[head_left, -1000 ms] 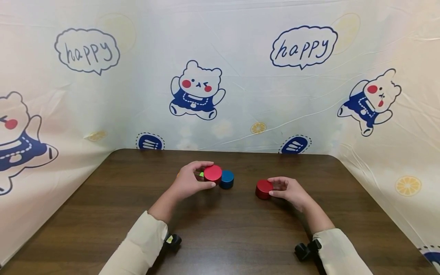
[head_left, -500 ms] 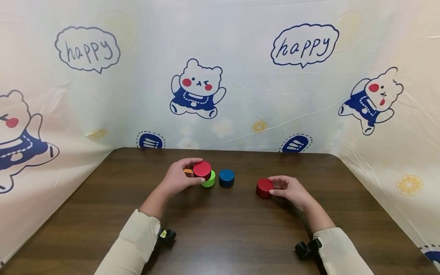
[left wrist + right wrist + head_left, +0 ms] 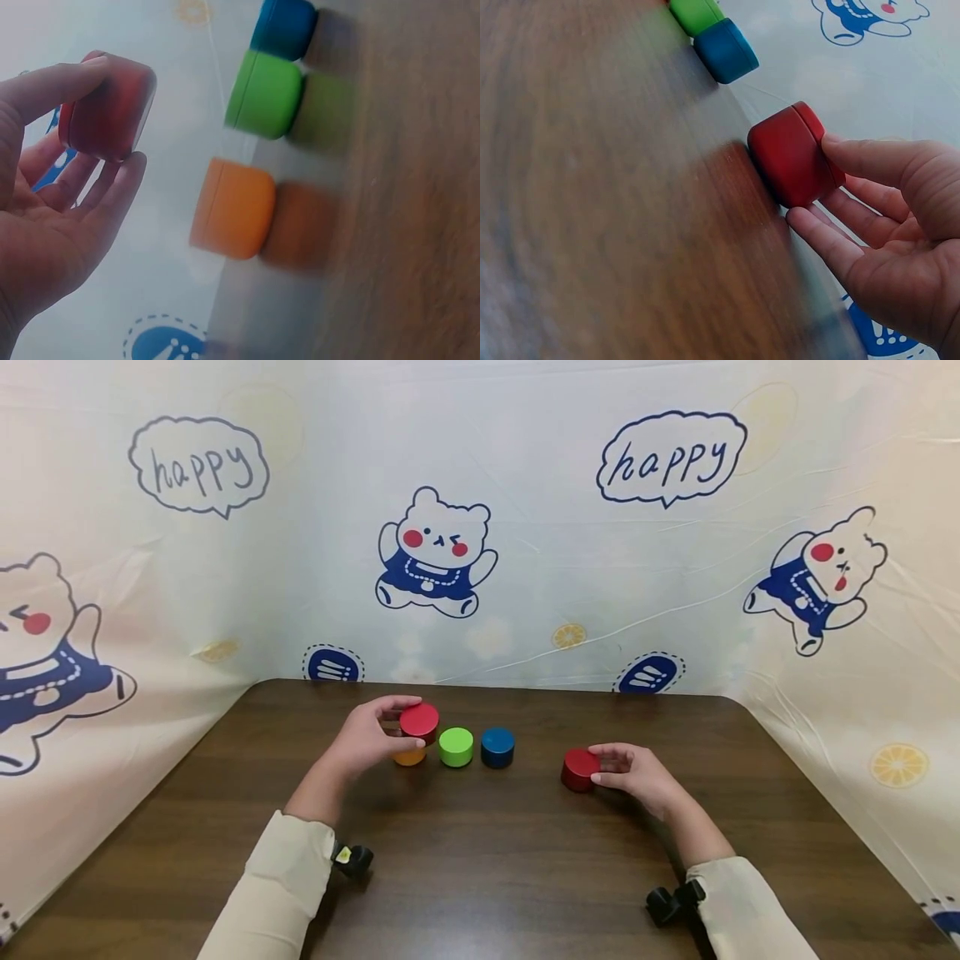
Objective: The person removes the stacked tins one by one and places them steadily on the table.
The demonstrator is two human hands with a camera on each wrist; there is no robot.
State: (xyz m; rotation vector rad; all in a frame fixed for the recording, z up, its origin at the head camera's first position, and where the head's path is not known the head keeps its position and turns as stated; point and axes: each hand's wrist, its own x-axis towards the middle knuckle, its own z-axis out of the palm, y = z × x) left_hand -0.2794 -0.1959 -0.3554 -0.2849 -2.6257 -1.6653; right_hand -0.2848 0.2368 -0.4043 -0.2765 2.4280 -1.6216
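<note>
- The near half of the dark wood-grain desk (image 3: 480, 877) is bare board between the two cream sleeves; its front edge is out of view.
- On the right, a red puck (image 3: 579, 769) stands flat on the desk: a short round block with a seam below its top. It stands well apart from the row of pucks to its left.
- The right hand (image 3: 633, 772) holds that puck from the right side. In the right wrist view the thumb lies along the top rim and the fingertips (image 3: 810, 223) touch its lower side, so the grip is loosely curled around it.
- Farther back stand an orange puck (image 3: 409, 757), a green puck (image 3: 456, 747) and a blue puck (image 3: 497, 747) in a row, left to right, close to each other, with a wide strip of bare wood between blue and the right-hand red one.
- The left hand (image 3: 367, 739) pinches a second red puck (image 3: 419, 722) between thumb and fingers, lifted clear of the desk and just above the orange one, not touching it.
- Beyond the row, bare wood runs to the rounded far edge, where the cartoon-bear sheet (image 3: 480, 527) rises on three sides.
</note>
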